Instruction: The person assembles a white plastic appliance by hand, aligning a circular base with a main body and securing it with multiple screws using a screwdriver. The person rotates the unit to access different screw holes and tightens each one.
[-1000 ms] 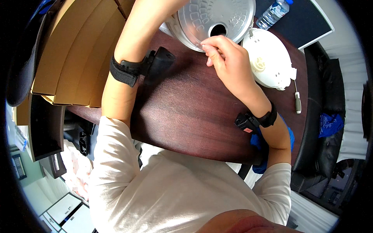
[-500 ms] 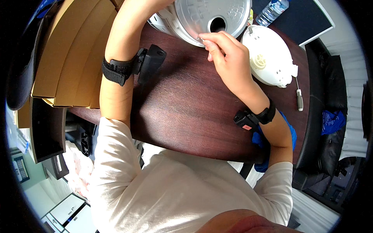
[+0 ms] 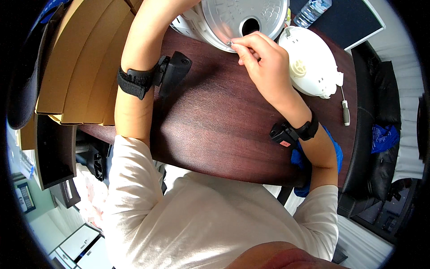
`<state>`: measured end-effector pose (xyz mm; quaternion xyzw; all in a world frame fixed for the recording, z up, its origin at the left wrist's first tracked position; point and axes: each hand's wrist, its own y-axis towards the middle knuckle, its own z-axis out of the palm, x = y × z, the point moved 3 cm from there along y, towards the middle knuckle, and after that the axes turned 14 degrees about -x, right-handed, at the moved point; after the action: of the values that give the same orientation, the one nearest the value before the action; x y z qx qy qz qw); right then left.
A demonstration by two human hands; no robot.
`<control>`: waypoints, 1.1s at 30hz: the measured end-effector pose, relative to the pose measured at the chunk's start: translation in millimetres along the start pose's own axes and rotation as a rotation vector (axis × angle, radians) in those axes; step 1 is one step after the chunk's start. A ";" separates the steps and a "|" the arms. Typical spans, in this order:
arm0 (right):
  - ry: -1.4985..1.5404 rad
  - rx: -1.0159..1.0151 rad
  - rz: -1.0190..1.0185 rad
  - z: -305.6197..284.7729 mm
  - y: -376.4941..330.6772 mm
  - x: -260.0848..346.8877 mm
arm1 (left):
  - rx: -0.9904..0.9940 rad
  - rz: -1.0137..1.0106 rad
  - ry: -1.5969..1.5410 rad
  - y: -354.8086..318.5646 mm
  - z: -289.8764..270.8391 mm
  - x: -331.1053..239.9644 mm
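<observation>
My right hand point(image 3: 266, 56) has its thumb and forefinger pinched on a small shiny metal piece point(image 3: 229, 43), too small to tell its exact kind. The fingertips are at the near rim of a round silver metal part point(image 3: 224, 20) with a dark round hole, set in a white housing point(image 3: 190, 20). At the top edge, only the wrist end of my left hand point(image 3: 181, 3) shows beside that housing; its fingers are out of the picture. A white oval cover point(image 3: 311, 58) with a cream round fitting lies just right of my right hand.
A screwdriver point(image 3: 345, 113) lies on the dark wood table point(image 3: 210, 130) by the cover. Behind stand a water bottle point(image 3: 312, 13) and a black panel point(image 3: 349, 20). Cardboard boxes point(image 3: 85, 62) rise on the left. Blue cloth point(image 3: 331, 143) is under my right forearm.
My right hand has shifted very slightly at the rim, and the shiny piece at its fingertips shows more plainly. My left arm stays where it was.
</observation>
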<state>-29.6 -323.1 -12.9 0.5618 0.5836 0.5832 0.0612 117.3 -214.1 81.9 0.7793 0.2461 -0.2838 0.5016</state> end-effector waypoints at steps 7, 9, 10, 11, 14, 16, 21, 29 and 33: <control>0.034 0.031 0.013 1.1 0.7 1.0 | -0.015 -0.001 0.014 0.6 0.9 2.2; 0.023 0.068 0.065 0.6 1.0 1.4 | -0.009 -0.004 0.024 1.0 1.0 1.7; 0.035 0.067 0.083 0.4 1.1 0.7 | -0.006 -0.005 0.029 1.1 1.2 1.3; 0.047 0.066 0.102 0.4 1.2 -0.1 | -0.012 -0.007 0.039 0.9 1.4 1.3; 0.065 0.070 0.133 0.3 2.5 0.7 | -0.031 -0.006 0.073 -0.4 1.6 0.1; 0.088 0.077 0.189 0.2 2.1 -1.2 | -0.039 0.004 0.099 -2.2 2.0 -3.8; 0.105 0.153 0.250 -1.9 2.1 -4.0 | -0.071 0.040 0.128 -5.2 3.3 -5.9; 0.250 0.146 0.502 -1.1 0.1 -4.5 | -0.069 0.044 0.105 -3.6 1.4 -3.8; 0.261 0.180 0.508 -0.2 -0.2 -2.5 | -0.068 0.047 0.114 -4.6 4.3 -5.0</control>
<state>-28.9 -324.9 -14.5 0.6134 0.4766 0.5928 -0.2125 109.8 -216.8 80.9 0.7822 0.2653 -0.2185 0.5196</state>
